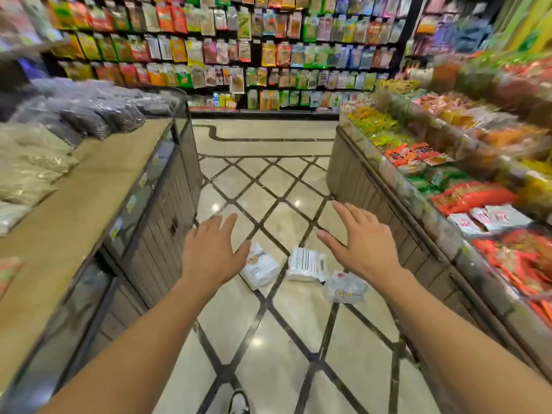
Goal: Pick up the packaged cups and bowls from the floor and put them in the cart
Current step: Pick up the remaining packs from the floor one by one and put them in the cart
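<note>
glossy tiles (280,216) carry three packs (304,264) ahead; our left hand (213,249) and right hand (363,243) hover spread, empty. no cart in sight; slick wrap may slip from us.

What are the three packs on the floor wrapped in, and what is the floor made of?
Packs: thin clear plastic film, probably; it crinkles and glints, and the right one shows see-through contents. Floor: polished stone or tile, likely; glossy, it mirrors the lights.

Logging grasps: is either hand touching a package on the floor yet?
Apart. The head view shows left hand and right hand open, raised above the packages.
</note>
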### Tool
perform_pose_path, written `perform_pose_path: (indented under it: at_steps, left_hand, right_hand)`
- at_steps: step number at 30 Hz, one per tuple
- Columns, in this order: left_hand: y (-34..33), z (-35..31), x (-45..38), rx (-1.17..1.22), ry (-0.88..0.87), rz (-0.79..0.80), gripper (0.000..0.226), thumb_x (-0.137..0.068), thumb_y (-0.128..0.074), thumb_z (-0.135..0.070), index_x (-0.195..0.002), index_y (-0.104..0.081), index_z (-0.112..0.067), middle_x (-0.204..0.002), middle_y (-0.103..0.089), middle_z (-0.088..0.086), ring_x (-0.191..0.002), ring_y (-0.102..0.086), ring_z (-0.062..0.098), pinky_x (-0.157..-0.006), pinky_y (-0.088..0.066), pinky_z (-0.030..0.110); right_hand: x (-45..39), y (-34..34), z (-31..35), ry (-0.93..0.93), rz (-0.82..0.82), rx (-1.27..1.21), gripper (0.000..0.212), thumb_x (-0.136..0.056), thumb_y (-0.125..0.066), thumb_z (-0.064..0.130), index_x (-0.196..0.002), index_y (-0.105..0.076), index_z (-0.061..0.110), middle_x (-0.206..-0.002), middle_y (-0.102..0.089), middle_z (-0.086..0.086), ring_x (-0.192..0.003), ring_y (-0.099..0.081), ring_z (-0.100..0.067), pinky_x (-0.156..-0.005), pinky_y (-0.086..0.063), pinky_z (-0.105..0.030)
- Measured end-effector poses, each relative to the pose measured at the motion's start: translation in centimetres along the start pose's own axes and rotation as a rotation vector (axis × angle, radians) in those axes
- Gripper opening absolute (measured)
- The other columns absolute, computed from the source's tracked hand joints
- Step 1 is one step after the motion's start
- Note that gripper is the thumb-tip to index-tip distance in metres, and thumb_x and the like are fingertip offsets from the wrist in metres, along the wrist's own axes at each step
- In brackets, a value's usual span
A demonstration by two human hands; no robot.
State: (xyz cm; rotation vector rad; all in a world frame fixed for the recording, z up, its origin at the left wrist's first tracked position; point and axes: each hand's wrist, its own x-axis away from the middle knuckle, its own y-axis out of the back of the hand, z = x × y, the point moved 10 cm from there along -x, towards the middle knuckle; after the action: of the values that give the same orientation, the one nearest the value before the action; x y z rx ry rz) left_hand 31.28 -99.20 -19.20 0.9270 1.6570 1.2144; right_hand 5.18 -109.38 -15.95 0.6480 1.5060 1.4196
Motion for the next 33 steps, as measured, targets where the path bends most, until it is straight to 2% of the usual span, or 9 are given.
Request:
perform_pose_path:
  at_steps: [4,8,10,13,15,22,27,30,33]
  left_hand:
    - [-3.6,3.0,-8.4,-0.024,0.013,0.016,0.071,-0.096,-0.045,-0.062,-0.157,-0.04,-0.026,-0.151,-0.055,0.005,-0.141,-0.048,0.028,-0.112,-0.039,0.048]
    - [-6.5,5.4,-17.0,-0.016,0.02,0.064,0.072,-0.098,-0.045,-0.061,-0.16,-0.036,-0.026,-0.156,-0.05,0.008,-0.145,-0.043,0.029,-0.116,-0.033,0.048]
    - [-7.4,6.4,-21.1,0.002,0.025,0.076,0.072,-0.097,-0.046,-0.061,-0.159,-0.04,-0.024,-0.156,-0.05,0.009,-0.145,-0.044,0.031,-0.115,-0.033,0.049]
    - [-8.2,7.4,-26.6,0.01,0.017,0.071,0.078,-0.089,-0.035,-0.065,-0.152,-0.051,-0.021,-0.146,-0.06,0.011,-0.137,-0.053,0.033,-0.11,-0.039,0.05]
    - [-8.6,7.9,-29.8,0.031,0.018,0.068,0.077,-0.088,-0.038,-0.062,-0.148,-0.055,-0.017,-0.143,-0.062,0.012,-0.134,-0.055,0.036,-0.108,-0.04,0.05]
    - [-12.7,9.6,-39.3,0.029,0.027,0.09,0.068,-0.098,-0.046,-0.059,-0.155,-0.044,-0.022,-0.153,-0.053,0.006,-0.142,-0.045,0.029,-0.115,-0.031,0.046]
    - [-18.0,11.4,-45.9,0.06,0.082,0.09,0.066,-0.097,-0.044,-0.057,-0.15,-0.052,-0.018,-0.141,-0.062,0.009,-0.132,-0.054,0.031,-0.107,-0.038,0.048]
    - [-23.5,12.3,-49.5,0.021,0.137,0.201,0.065,-0.1,-0.045,-0.059,-0.152,-0.048,-0.021,-0.146,-0.059,0.007,-0.135,-0.051,0.03,-0.107,-0.037,0.045]
    - [-30.1,13.6,-52.0,0.038,0.196,0.3,0.069,-0.095,-0.04,-0.061,-0.145,-0.055,-0.016,-0.135,-0.066,0.011,-0.126,-0.059,0.035,-0.097,-0.044,0.047]
  right_hand:
    - [-8.6,-4.8,1.2,0.017,0.017,0.013,0.079,-0.096,-0.038,0.075,-0.16,-0.035,0.029,-0.16,-0.044,0.0,-0.146,-0.041,-0.026,-0.108,-0.041,-0.048]
    - [-16.6,-8.2,1.8,0.005,0.037,0.039,0.077,-0.096,-0.034,0.076,-0.157,-0.04,0.029,-0.155,-0.051,0.0,-0.142,-0.046,-0.026,-0.105,-0.043,-0.05]
    - [-20.4,-9.4,2.1,0.002,0.046,0.057,0.079,-0.094,-0.03,0.078,-0.155,-0.041,0.029,-0.153,-0.053,0.001,-0.14,-0.047,-0.026,-0.106,-0.044,-0.051]
    - [-25.8,-11.0,2.5,-0.01,0.042,0.051,0.079,-0.093,-0.032,0.078,-0.153,-0.044,0.028,-0.151,-0.055,0.0,-0.138,-0.049,-0.027,-0.106,-0.043,-0.052]
    - [-28.9,-12.4,2.8,-0.007,0.044,0.037,0.078,-0.093,-0.032,0.078,-0.152,-0.045,0.029,-0.149,-0.055,0.001,-0.137,-0.05,-0.028,-0.105,-0.044,-0.051]
    - [-38.5,-20.0,4.4,0.024,0.148,0.01,0.08,-0.093,-0.029,0.079,-0.156,-0.037,0.031,-0.155,-0.05,-0.001,-0.143,-0.044,-0.029,-0.11,-0.039,-0.054]
    - [-45.4,-27.4,4.9,0.071,0.227,-0.025,0.081,-0.095,-0.03,0.078,-0.158,-0.035,0.029,-0.158,-0.047,-0.003,-0.145,-0.042,-0.029,-0.113,-0.038,-0.052]
    - [-49.6,-33.4,4.4,0.066,0.302,-0.05,0.083,-0.092,-0.028,0.079,-0.156,-0.04,0.028,-0.154,-0.052,-0.004,-0.141,-0.047,-0.032,-0.109,-0.042,-0.053]
    - [-52.6,-40.9,3.2,0.046,0.416,-0.064,0.083,-0.092,-0.027,0.08,-0.156,-0.041,0.027,-0.15,-0.054,-0.003,-0.138,-0.05,-0.032,-0.105,-0.042,-0.052]
